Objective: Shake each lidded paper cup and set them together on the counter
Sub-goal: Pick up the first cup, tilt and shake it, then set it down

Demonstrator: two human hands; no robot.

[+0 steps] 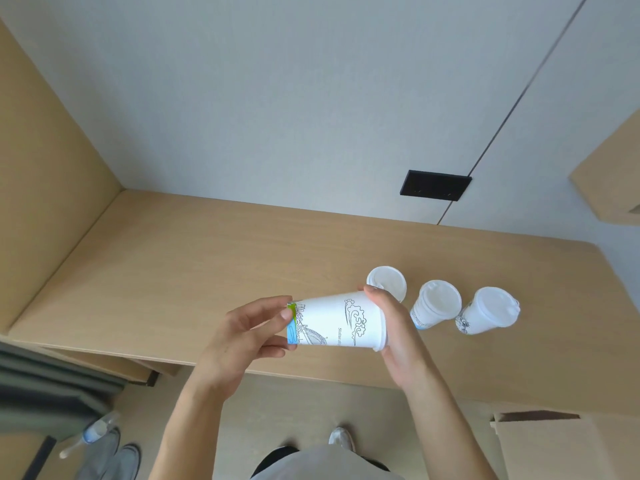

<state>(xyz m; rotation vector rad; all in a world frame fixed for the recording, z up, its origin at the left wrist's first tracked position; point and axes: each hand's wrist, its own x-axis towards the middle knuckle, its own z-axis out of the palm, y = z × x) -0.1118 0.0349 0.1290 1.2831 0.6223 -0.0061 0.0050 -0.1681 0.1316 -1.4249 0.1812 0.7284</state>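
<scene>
We count four lidded paper cups, one sideways cup (pixel 339 320) held over the wooden counter (pixel 173 271), left hand (pixel 249 334) pinching its base, right hand (pixel 391 327) curled round its lid end, three other cups (pixel 388 282) (pixel 438 301) (pixel 491 310) standing in a row on the counter beside our right hand

Left hand (pixel 242 336) and right hand (pixel 396 329) grip cup (pixel 337 320) ends

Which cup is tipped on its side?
The cup between the left hand and right hand; the other three stand upright on the counter.
</scene>
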